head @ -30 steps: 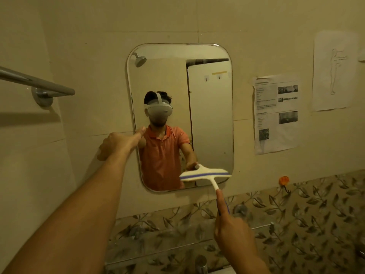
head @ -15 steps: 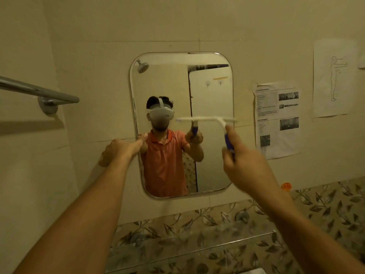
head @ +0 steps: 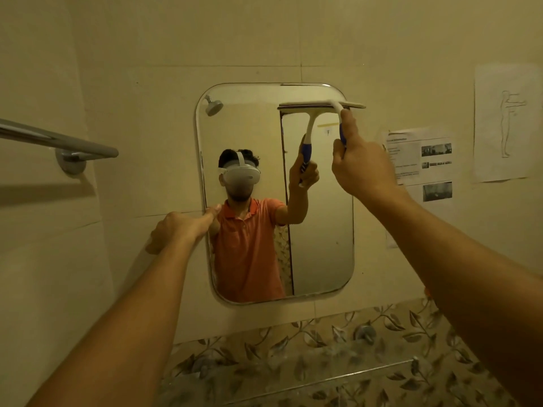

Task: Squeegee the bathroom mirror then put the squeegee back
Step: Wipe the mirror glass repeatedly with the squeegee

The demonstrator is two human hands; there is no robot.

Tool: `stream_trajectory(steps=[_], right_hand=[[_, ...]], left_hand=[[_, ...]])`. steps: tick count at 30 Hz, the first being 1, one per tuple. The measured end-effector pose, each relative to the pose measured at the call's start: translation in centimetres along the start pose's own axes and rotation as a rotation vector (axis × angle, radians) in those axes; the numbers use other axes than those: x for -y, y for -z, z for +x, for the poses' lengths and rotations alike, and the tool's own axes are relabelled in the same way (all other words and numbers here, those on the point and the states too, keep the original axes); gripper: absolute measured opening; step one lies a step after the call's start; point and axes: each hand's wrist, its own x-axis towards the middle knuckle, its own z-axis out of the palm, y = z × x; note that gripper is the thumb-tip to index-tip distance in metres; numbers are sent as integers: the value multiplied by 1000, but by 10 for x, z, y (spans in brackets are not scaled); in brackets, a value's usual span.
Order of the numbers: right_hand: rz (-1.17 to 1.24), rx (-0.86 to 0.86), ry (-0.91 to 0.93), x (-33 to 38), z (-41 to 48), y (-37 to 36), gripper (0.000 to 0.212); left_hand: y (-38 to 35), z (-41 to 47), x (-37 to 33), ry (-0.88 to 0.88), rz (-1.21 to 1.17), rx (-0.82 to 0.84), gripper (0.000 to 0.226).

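Right hand [head: 364, 165] grips the squeegee [head: 323, 104] by its blue-and-white handle, at the top right of the mirror [head: 323, 245].
Its fingers curl round the handle, which runs down from the blade toward the wrist. The blade lies level, its long axis left to right, against the glass just under the mirror's top edge, and its right end pokes past the rim over the wall. The left hand [head: 179, 230], fingers curled and holding nothing, sets its outstretched thumb on the mirror's left edge.
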Motion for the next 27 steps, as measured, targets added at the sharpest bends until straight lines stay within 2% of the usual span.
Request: stream_trajectory(steps=[6, 20, 27], right_hand=[[17, 32, -50, -16, -48, -23, 69], [-54, 264, -126, -73, -220, -82, 85], [-133, 514, -238, -94, -298, -88, 80]], left_hand=[[-2, 3, 0, -5, -4, -12, 121], [-4, 11, 5, -14, -66, 46, 135], [-2, 9, 4, -8, -55, 63, 139]])
